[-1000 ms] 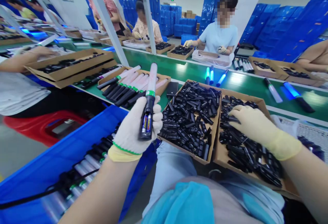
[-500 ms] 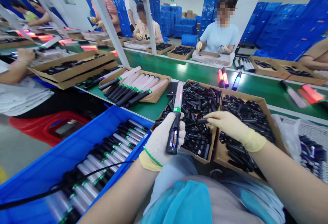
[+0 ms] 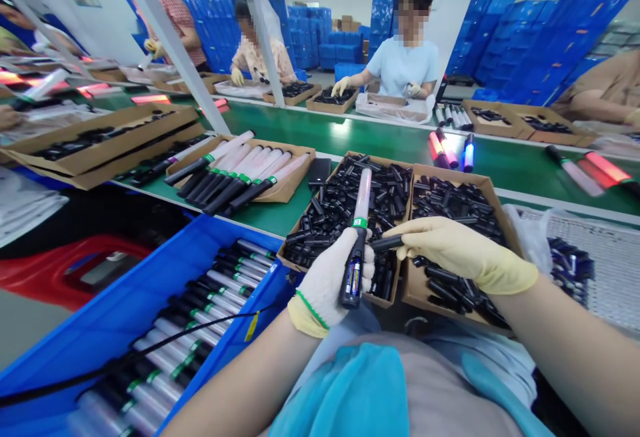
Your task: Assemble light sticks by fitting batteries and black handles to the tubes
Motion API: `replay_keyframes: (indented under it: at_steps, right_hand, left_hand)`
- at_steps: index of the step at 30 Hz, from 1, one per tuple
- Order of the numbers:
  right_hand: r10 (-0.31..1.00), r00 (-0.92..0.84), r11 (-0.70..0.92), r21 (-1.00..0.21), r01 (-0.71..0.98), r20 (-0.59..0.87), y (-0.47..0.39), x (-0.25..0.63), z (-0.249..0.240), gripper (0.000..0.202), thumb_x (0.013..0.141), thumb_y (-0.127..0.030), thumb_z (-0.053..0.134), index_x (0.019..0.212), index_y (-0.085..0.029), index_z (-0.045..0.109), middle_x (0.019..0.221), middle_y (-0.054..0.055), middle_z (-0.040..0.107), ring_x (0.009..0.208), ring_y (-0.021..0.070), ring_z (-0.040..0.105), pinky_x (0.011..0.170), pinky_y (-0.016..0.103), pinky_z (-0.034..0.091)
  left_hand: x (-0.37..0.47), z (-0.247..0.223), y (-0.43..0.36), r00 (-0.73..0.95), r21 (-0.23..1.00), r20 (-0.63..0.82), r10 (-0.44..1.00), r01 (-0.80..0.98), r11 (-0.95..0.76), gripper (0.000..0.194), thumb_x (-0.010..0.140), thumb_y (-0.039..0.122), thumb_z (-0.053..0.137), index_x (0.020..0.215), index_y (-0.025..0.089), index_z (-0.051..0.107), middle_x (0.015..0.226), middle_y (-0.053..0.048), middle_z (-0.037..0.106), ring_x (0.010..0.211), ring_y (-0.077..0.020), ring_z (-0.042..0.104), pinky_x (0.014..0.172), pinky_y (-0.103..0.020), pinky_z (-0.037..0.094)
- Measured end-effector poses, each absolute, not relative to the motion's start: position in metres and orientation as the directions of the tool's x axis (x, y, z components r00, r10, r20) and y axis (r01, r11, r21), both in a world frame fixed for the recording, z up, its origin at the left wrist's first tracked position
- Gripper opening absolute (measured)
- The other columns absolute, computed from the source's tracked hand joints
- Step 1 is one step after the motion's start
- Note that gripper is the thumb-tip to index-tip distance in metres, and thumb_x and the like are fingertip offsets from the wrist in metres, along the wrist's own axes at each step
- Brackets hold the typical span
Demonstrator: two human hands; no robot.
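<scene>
My left hand [image 3: 334, 277], in a white knit glove, is closed around the black handle of a light stick [image 3: 362, 200]. The stick has a clear tube and a green band, and its battery compartment gapes with batteries [image 3: 354, 278] inside. In a yellowish glove, my right hand [image 3: 445, 247] pinches a black battery cover [image 3: 387, 243] close to the right of the handle, apart from the compartment. Below both hands are cardboard boxes of black covers, one on the left [image 3: 345, 187] and one on the right [image 3: 450, 200].
A blue bin [image 3: 65, 350] of light sticks stands at left, a black cable [image 3: 200, 327] across it. More sticks lie in a cardboard tray [image 3: 295, 183]. Batteries [image 3: 570, 267] are at right. Lit sticks [image 3: 469, 152] rest on the green belt [image 3: 345, 131]; co-workers sit beyond.
My right hand has brought the battery cover lower and closer to the light stick. My left hand still holds the stick. The view has shifted right.
</scene>
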State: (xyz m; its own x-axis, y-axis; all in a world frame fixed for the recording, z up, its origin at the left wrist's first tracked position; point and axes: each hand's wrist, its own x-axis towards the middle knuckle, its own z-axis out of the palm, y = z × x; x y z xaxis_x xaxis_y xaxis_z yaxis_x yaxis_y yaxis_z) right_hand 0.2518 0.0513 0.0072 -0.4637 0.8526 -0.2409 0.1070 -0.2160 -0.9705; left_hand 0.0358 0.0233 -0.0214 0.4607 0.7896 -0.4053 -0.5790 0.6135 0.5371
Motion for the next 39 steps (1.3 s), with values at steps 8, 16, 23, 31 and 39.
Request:
replay_keyframes:
  at_steps: [8,16,23,31,39]
  right_hand:
    - [0.911,-0.393,0.332,-0.795,0.508,0.129,0.007,0.235,0.038,0.023,0.091,-0.028,0.055,0.106,-0.029,0.071,0.107,0.001,0.071,0.097,0.018,0.065,0.087,0.031,0.051]
    - [0.805,-0.579,0.495,-0.686,0.533,0.131,-0.003,0.229,0.029,0.029,0.096,-0.02,0.046,0.112,-0.028,0.069,0.106,0.0,0.067,0.093,0.0133,0.063,0.085,0.026,0.05]
    - [0.741,-0.629,0.629,-0.572,0.527,0.236,-0.009,0.231,0.031,0.035,0.093,-0.01,0.043,0.113,-0.027,0.067,0.107,0.003,0.064,0.092,0.0149,0.062,0.082,0.029,0.053]
    - [0.831,-0.312,0.525,-0.462,0.715,0.46,-0.009,0.224,0.012,0.051,0.084,-0.026,0.065,0.132,-0.022,0.048,0.135,0.014,0.041,0.128,0.0295,0.043,0.108,0.05,0.041]
    - [0.616,-0.613,0.774,-0.24,0.585,0.495,-0.035,0.232,0.01,0.032,0.093,-0.023,0.053,0.125,-0.023,0.055,0.126,0.012,0.059,0.11,0.0244,0.061,0.093,0.039,0.055]
  left_hand:
    - [0.059,-0.017,0.018,0.405,0.628,-0.388,0.828,-0.541,0.559,0.03,0.09,0.045,0.057,0.096,0.016,0.064,0.066,0.0,0.059,0.048,-0.0099,0.054,0.043,-0.02,0.046]
    - [0.072,-0.024,0.014,0.346,0.676,-0.288,0.893,-0.587,0.446,0.032,0.081,0.043,0.071,0.094,0.014,0.069,0.079,-0.002,0.067,0.07,-0.0117,0.061,0.066,-0.022,0.051]
    - [0.077,-0.022,0.01,0.344,0.691,-0.267,0.9,-0.583,0.428,0.025,0.08,0.039,0.071,0.091,0.017,0.07,0.084,-0.003,0.069,0.088,-0.0176,0.064,0.079,-0.026,0.051]
    - [0.081,-0.01,0.008,0.498,0.546,-0.264,0.826,-0.629,0.554,0.033,0.088,0.044,0.061,0.106,0.016,0.063,0.088,-0.006,0.066,0.079,-0.0159,0.066,0.062,-0.022,0.052]
    - [0.086,-0.002,0.01,0.482,0.537,-0.214,0.849,-0.668,0.515,0.029,0.085,0.024,0.066,0.114,0.017,0.062,0.107,-0.01,0.068,0.094,-0.0176,0.067,0.089,-0.029,0.053]
